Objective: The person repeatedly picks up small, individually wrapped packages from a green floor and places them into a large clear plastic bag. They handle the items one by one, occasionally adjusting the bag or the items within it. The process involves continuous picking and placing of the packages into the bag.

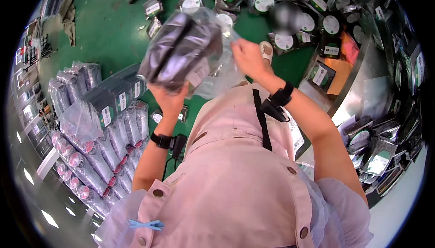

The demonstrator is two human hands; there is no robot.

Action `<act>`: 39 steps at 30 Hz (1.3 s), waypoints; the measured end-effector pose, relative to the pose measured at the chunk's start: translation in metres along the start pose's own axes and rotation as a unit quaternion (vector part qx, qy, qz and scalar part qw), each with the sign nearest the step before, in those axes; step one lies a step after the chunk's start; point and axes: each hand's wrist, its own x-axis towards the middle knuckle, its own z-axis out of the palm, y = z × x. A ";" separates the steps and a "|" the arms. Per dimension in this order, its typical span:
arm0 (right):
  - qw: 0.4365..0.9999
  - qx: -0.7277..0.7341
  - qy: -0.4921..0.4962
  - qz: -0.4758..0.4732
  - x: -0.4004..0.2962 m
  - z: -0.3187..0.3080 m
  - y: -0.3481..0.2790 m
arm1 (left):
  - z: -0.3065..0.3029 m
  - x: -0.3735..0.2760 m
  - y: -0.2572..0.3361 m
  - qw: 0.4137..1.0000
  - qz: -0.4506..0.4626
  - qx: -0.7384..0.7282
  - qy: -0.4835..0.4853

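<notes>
In front of my body I hold up a clear plastic bag (212, 81) with dark, plastic-wrapped packages (183, 49) in it or against it; how far they are inside cannot be told. My left hand (168, 98) grips the lower end of the packages from below, near a white label. On the other side, my right hand (249, 57) pinches the bag's edge between thumb and fingers. A dark strap with a small device is worn on each wrist.
Stacked wrapped rolls with red ends (88, 159) stand at left, beside dark labelled packs (115, 95) and a loose clear bag (80, 120). Labelled black packets (283, 40) lie across the green floor (112, 27). At right, a metal-edged table (360, 91) holds more packets (377, 156).
</notes>
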 end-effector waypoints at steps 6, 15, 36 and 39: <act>0.994 0.110 -0.010 0.001 -0.020 0.013 -0.013 | 0.017 0.014 0.003 0.923 0.155 0.278 -0.215; 0.827 0.416 -0.311 0.215 -0.045 0.017 0.007 | 0.119 0.047 -0.077 0.906 0.047 0.382 -0.177; 0.929 0.041 -0.366 -0.020 0.106 -0.007 0.141 | 0.168 0.121 0.037 0.618 0.012 0.397 -0.679; 0.879 0.104 -0.464 -0.026 0.113 -0.025 0.151 | 0.206 0.210 0.126 0.713 -0.175 0.022 -0.678</act>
